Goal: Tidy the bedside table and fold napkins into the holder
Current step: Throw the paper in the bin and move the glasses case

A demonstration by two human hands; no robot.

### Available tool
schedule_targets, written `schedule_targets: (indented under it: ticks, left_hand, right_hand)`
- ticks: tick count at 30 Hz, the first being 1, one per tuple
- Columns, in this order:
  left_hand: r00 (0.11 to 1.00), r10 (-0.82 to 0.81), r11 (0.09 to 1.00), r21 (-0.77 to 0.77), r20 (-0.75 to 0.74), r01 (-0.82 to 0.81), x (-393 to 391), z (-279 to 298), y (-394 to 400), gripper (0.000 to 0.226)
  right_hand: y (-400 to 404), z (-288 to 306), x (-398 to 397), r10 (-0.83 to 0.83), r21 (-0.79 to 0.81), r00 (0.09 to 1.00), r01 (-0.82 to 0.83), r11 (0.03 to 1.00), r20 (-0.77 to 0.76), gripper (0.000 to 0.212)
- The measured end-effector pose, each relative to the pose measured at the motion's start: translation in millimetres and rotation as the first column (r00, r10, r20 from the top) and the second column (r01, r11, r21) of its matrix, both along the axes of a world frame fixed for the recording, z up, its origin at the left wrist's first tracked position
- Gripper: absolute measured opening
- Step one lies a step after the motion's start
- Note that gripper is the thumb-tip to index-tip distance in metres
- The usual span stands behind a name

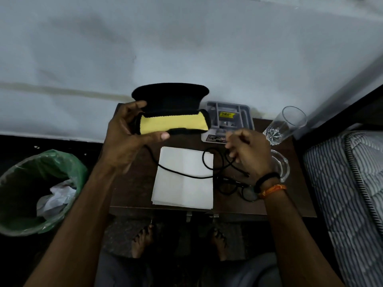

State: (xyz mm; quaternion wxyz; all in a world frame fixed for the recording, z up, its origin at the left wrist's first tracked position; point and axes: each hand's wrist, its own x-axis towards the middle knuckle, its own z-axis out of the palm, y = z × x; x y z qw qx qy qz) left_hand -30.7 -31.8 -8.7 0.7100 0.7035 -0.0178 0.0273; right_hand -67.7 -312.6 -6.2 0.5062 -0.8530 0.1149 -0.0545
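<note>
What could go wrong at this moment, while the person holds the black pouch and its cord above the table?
1. The cord in the right hand trails over the napkins; pulling it may drag or crease them.
2. The right hand is close to the drinking glass; a quick move may knock it.
3. The yellow cloth may slip out of the open pouch in the left hand.

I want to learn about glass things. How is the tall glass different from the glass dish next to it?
The glass is tall and narrow; the dish is low and wide. The glass shows a cut star pattern in its base; the dish looks plain. The right hand partly hides the dish, not the glass. Both are clear and sit on the table.
</note>
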Motion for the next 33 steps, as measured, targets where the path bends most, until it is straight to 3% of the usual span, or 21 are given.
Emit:
schedule_targets:
  ticks: [2, 3, 7, 11, 25, 30, 33]
  left_hand:
    - [0.999, 0.037, 0.999, -0.002, -0.019, -0.037, 1.4, -1.6, 0.3, 0.094]
    - [0.999, 0.048, 0.999, 0.001, -0.023, -0.048, 2.0, -2.7, -0.8, 0.093]
    - [0.998, 0.063, 0.998, 0.009, -0.032, -0.062, 2.6, -4.1, -10.1, 0.092]
    - [0.997, 0.064, 0.998, 0.028, -0.032, -0.063, 5.1, -7.1, -11.0, 0.093]
    - [0.999, 0.041, 0.997, 0.062, -0.005, -0.04, 5.2, -5.0, -10.3, 0.091]
    - [1.0, 0.017, 0.999, 0.043, -0.015, -0.016, 6.3, -7.2, -13.9, 0.088]
    - [1.0, -0.013, 1.0, 0.025, -0.026, 0.013, 6.0, -10.4, -16.9, 0.087]
  right_hand:
    - [-14.7, -1.7, -4.7, 0.143, -0.337, 0.983, -0.173, 0.925, -0.114, 0.009]
    - [-19.5, -1.2, -7.3, 0.186, -0.412, 0.964, -0.25, 0.876, -0.19, 0.008]
    - [-29.1, 0.5, -14.4, 0.187, -0.438, 0.867, -0.406, 0.802, -0.462, 0.02]
    - [-31.4, -9.6, -17.3, 0.142, -0.41, 0.799, -0.442, 0.798, -0.585, 0.033]
    - [-29.8, -20.8, -21.1, 0.065, -0.55, 0.803, -0.463, 0.695, -0.593, 0.024]
    - [-36.7, -0.5, -18.8, 0.148, -0.445, 0.821, -0.44, 0.78, -0.552, 0.022]
    - [-37.0, 23.3, -18.4, 0.234, -0.242, 0.87, -0.363, 0.9, -0.435, 0.024]
